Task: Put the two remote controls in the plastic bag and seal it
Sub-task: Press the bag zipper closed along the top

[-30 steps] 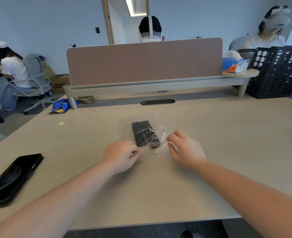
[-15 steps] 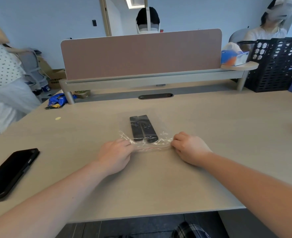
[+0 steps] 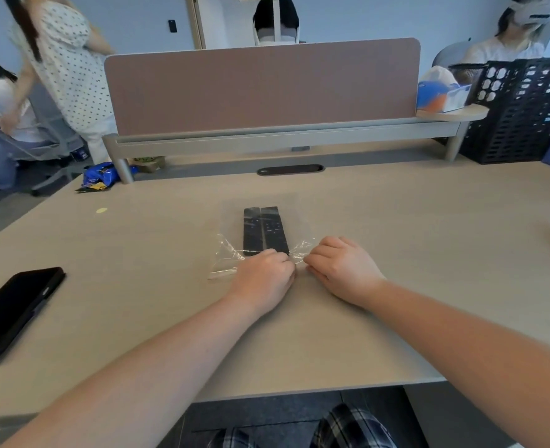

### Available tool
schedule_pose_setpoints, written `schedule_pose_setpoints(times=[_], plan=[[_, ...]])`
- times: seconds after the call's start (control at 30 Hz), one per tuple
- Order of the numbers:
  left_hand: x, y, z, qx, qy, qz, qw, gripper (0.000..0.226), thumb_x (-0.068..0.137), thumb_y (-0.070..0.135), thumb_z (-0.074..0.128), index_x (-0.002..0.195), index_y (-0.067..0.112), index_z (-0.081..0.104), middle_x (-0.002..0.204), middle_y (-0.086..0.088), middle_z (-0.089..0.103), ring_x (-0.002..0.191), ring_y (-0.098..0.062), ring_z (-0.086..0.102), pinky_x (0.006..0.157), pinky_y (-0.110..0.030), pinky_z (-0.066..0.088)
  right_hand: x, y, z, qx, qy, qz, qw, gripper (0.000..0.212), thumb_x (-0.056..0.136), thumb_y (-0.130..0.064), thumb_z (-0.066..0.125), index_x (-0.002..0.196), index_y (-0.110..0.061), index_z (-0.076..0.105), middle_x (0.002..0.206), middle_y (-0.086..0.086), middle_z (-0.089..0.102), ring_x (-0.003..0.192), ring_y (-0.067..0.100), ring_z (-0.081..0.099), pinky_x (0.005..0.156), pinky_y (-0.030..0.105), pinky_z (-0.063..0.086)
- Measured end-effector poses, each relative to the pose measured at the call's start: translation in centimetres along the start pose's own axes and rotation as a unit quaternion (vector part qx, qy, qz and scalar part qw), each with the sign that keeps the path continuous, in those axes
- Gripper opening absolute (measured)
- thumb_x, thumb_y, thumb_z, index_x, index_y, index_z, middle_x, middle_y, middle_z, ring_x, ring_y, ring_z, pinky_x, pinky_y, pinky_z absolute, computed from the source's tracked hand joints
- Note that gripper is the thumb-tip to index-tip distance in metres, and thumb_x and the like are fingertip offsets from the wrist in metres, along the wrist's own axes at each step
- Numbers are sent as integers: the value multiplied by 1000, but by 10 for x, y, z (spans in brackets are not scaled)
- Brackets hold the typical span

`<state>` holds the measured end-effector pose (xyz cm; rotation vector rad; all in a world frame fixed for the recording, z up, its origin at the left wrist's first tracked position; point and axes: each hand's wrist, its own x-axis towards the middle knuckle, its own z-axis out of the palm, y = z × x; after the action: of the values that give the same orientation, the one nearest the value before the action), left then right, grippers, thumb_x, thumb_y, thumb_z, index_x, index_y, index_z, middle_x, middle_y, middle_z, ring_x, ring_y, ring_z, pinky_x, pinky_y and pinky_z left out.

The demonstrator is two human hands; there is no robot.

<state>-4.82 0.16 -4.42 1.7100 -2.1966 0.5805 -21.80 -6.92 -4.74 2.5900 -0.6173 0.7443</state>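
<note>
2 black remotes (image 3: 264, 230) side by side inside clear plastic bag (image 3: 226, 258), flat on worktop (image 3: 396, 253). Left hand (image 3: 264, 279) and right hand (image 3: 340, 266) nearly touching, fingers curled, each pinching bag's near edge. Black phone (image 3: 11, 308) far left.

Left arm: reaching forward bare from the lower left, forearm angling in toward the centre.
Left hand (image 3: 264, 277): lying knuckles up, fingers curling under in a pinching grip at their tips.
Right arm: stretching in bare from the lower right, forearm angling inward.
Right hand (image 3: 341, 267): resting knuckles up, fingers folding down, tips pinching.
Hands together: sitting just beside each other, fingertips nearly meeting.
</note>
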Motion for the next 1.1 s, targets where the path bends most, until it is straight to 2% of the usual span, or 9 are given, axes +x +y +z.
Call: schedule_pose_setpoints(times=[0.13, 0.3, 0.4, 0.53, 0.67, 0.77, 0.87, 1.0, 1.1], plan=[[0, 3, 3, 3, 11, 0, 1000, 33, 78, 28, 41, 51, 16, 57, 52, 1, 57, 54, -21, 58, 35, -22, 45, 0, 1, 4, -30, -6, -15, 999, 16, 59, -4, 74, 58, -16, 63, 57, -4, 64, 62, 21, 60, 52, 26, 40], [3, 6, 3, 27, 16, 20, 999, 26, 70, 20, 75, 51, 16, 57, 51, 1, 57, 52, -21, 58, 35, -21, 40, -1, 1, 8, -44, -7, -17, 999, 14, 62, -6, 73, 59, -17, 65, 56, -6, 64, 62, 21, 59, 53, 26, 38], [6, 10, 3, 25, 21, 21, 999, 24, 72, 22, 67, 51, 16, 58, 50, 1, 58, 51, -21, 58, 34, -21, 39, 1, -1, 8, -49, -9, -24, 998, 15, 62, -4, 68, 56, -17, 63, 53, -6, 61, 59, 20, 58, 51, 26, 37], [9, 8, 2, 33, 12, 42, 998, 26, 65, 17, 76, 48, 15, 57, 48, 1, 57, 49, -22, 57, 33, -21, 40, 4, -1, 7, -49, -26, -35, 998, 18, 57, -1, 70, 54, -16, 60, 49, -5, 58, 57, 20, 57, 50, 26, 39], [12, 8, 1, 37, 14, 47, 998, 24, 66, 20, 65, 45, 15, 56, 45, 1, 57, 47, -21, 57, 33, -19, 38, 6, -2, 7, -62, -51, -41, 996, 18, 58, -4, 72, 55, -17, 60, 50, -5, 59, 57, 20, 57, 51, 25, 38], [9, 6, 3, 11, 11, 43, 999, 24, 65, 16, 74, 49, 14, 56, 48, 0, 57, 50, -24, 57, 34, -22, 45, 4, -1, 7, -72, -36, -33, 996, 16, 61, -2, 66, 57, -17, 61, 51, -5, 59, 58, 20, 56, 52, 27, 33], [5, 6, 3, 9, 10, 16, 1000, 25, 65, 15, 76, 50, 14, 56, 49, 0, 57, 52, -23, 58, 35, -23, 42, 1, -1, 9, -79, -9, -30, 996, 15, 67, -4, 65, 60, -17, 64, 54, -5, 62, 60, 20, 56, 54, 29, 32], [2, 4, 6, -5, 18, -12, 1000, 31, 78, 25, 48, 50, 15, 57, 50, 0, 59, 54, -22, 59, 36, -23, 42, 3, -3, 8, -90, 15, -37, 995, 16, 73, -9, 68, 60, -17, 63, 54, -6, 61, 61, 21, 56, 55, 29, 31], [3, 5, 5, 2, 20, -17, 1000, 37, 79, 28, 40, 49, 15, 59, 49, 0, 58, 53, -20, 59, 36, -21, 40, 6, -7, 6, -102, 19, -50, 993, 22, 71, -5, 67, 54, -17, 57, 49, -5, 57, 59, 21, 55, 54, 29, 32]])
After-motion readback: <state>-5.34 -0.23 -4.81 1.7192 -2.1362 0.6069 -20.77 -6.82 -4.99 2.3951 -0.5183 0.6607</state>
